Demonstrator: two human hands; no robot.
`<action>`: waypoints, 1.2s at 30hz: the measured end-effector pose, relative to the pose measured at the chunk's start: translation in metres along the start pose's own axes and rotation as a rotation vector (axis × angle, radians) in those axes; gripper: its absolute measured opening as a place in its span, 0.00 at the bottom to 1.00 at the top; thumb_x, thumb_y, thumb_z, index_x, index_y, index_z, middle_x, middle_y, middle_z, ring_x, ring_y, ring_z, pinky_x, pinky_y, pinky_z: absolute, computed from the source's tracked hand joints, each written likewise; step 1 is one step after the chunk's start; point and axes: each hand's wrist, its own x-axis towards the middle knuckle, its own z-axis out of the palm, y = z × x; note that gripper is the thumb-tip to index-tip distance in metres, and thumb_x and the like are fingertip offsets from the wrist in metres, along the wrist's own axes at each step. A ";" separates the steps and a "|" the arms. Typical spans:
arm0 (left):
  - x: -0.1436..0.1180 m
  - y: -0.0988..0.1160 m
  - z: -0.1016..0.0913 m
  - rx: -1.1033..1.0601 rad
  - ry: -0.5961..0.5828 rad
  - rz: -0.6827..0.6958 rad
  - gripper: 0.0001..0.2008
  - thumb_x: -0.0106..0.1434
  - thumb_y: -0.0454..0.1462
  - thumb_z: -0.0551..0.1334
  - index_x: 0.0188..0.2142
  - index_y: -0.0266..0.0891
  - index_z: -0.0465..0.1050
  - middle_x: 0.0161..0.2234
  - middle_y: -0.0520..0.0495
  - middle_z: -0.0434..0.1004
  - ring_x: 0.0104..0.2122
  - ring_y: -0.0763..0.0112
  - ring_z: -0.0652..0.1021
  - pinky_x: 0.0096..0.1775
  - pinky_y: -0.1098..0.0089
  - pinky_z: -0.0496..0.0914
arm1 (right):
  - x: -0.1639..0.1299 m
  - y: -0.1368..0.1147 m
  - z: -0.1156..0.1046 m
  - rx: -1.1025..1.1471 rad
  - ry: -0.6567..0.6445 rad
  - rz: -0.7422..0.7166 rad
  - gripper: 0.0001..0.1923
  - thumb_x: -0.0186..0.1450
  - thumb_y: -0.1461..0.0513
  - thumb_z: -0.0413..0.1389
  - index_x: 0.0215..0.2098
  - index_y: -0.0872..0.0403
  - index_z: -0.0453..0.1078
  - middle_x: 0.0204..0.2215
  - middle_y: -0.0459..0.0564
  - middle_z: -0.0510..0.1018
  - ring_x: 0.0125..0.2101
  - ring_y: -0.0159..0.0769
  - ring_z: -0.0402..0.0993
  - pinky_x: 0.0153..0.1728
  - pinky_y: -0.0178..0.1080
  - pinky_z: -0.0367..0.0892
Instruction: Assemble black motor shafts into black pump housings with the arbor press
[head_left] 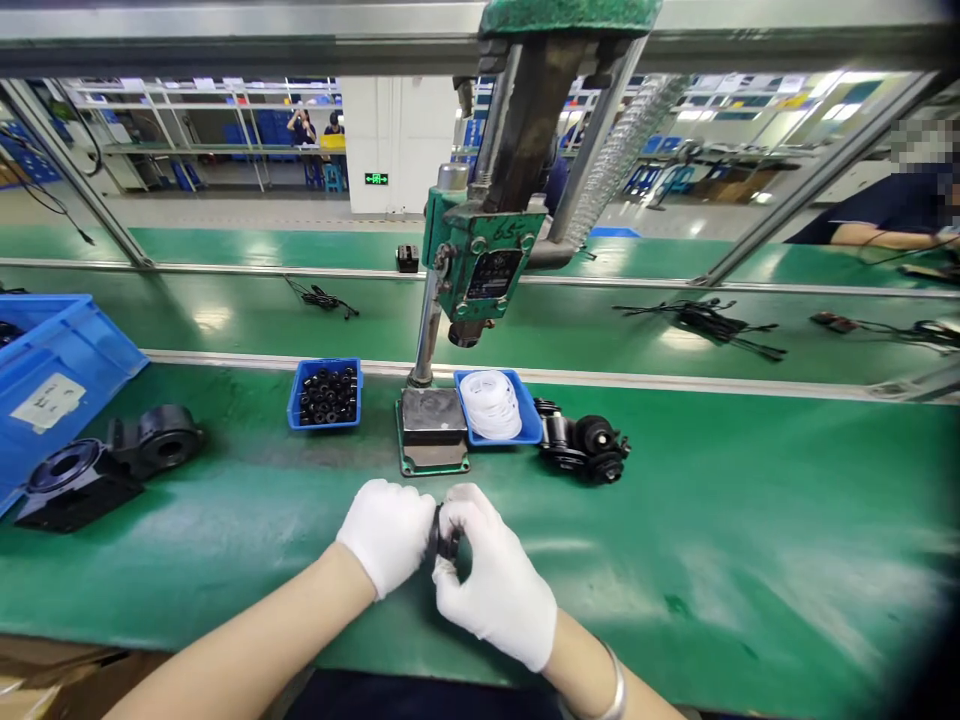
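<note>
Both my hands wear white gloves and meet low over the green bench, in front of the press base. A small black round part (448, 535) sits between them, largely covered by the fingers. My right hand (495, 580) curls its thumb and fingers around the part's right side. Pressed up to its left side is my left hand (390, 535), closed like a fist; its inner fingers are hidden. The green bench press (487, 260) stands behind, its ram raised over the metal block (433, 412) on its base.
A small blue bin (292, 402) of black bushings stands left of the press; another blue bin (531, 425) holds white rings. Assembled black parts (585, 445) lie at right. Black housings (157, 440) and a large blue crate (97, 340) are left. Cables (705, 318) lie behind.
</note>
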 end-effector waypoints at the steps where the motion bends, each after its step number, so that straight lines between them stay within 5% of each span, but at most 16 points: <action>1: 0.001 -0.005 -0.003 -0.007 -0.031 0.034 0.08 0.59 0.35 0.59 0.26 0.37 0.74 0.23 0.41 0.77 0.24 0.57 0.79 0.29 0.63 0.70 | 0.000 -0.001 -0.002 -0.065 -0.017 -0.076 0.17 0.47 0.72 0.51 0.33 0.51 0.56 0.37 0.49 0.64 0.34 0.37 0.66 0.34 0.38 0.67; 4: 0.000 -0.014 -0.011 -0.007 -0.078 0.090 0.10 0.57 0.39 0.61 0.21 0.39 0.74 0.19 0.42 0.76 0.19 0.57 0.77 0.24 0.65 0.66 | 0.000 -0.003 -0.007 -0.201 -0.042 -0.244 0.17 0.48 0.72 0.53 0.34 0.51 0.59 0.40 0.51 0.63 0.35 0.38 0.66 0.34 0.39 0.68; 9: -0.007 -0.027 -0.011 0.057 0.024 0.070 0.14 0.64 0.36 0.53 0.29 0.36 0.76 0.25 0.37 0.78 0.28 0.53 0.79 0.30 0.61 0.65 | 0.009 -0.004 -0.006 -0.241 0.006 -0.320 0.17 0.48 0.72 0.52 0.33 0.50 0.57 0.38 0.50 0.62 0.33 0.38 0.64 0.31 0.38 0.66; 17: -0.022 -0.104 -0.013 0.080 0.510 -0.357 0.24 0.70 0.42 0.51 0.18 0.39 0.69 0.15 0.47 0.64 0.20 0.65 0.69 0.27 0.67 0.53 | 0.022 0.003 -0.032 0.055 0.098 -0.099 0.20 0.47 0.73 0.51 0.35 0.50 0.53 0.40 0.50 0.62 0.39 0.38 0.65 0.39 0.39 0.65; 22: -0.019 -0.079 -0.002 -0.177 0.616 -0.361 0.25 0.73 0.45 0.47 0.20 0.40 0.65 0.18 0.51 0.66 0.21 0.71 0.70 0.27 0.70 0.61 | 0.035 0.022 -0.022 0.272 0.134 -0.018 0.18 0.51 0.72 0.52 0.35 0.49 0.54 0.38 0.48 0.62 0.38 0.37 0.64 0.41 0.39 0.65; 26: -0.011 -0.051 0.012 -0.301 0.696 -0.019 0.25 0.72 0.51 0.45 0.49 0.37 0.70 0.36 0.43 0.79 0.34 0.64 0.78 0.39 0.65 0.71 | 0.038 0.038 -0.008 0.460 0.111 0.044 0.13 0.56 0.70 0.51 0.35 0.49 0.54 0.33 0.46 0.63 0.33 0.34 0.63 0.36 0.36 0.68; 29: -0.003 -0.034 0.024 -0.436 0.609 0.055 0.26 0.69 0.53 0.51 0.56 0.38 0.67 0.39 0.41 0.81 0.35 0.60 0.79 0.40 0.61 0.71 | 0.033 0.048 -0.005 0.446 0.082 0.042 0.12 0.56 0.69 0.50 0.35 0.49 0.54 0.31 0.45 0.63 0.30 0.35 0.64 0.32 0.36 0.69; 33: 0.010 -0.022 0.030 -1.015 0.283 -0.364 0.25 0.68 0.51 0.52 0.55 0.37 0.69 0.29 0.48 0.79 0.25 0.68 0.76 0.29 0.69 0.70 | 0.026 0.058 -0.009 0.076 0.118 -0.070 0.15 0.51 0.71 0.51 0.34 0.49 0.56 0.39 0.51 0.67 0.40 0.40 0.70 0.39 0.40 0.71; 36: 0.018 -0.026 0.024 -1.259 0.038 -0.582 0.18 0.60 0.49 0.60 0.40 0.37 0.74 0.14 0.59 0.65 0.14 0.75 0.65 0.19 0.74 0.60 | 0.024 0.061 -0.011 -0.084 0.096 -0.146 0.16 0.51 0.72 0.51 0.35 0.49 0.57 0.41 0.53 0.68 0.44 0.42 0.72 0.39 0.39 0.71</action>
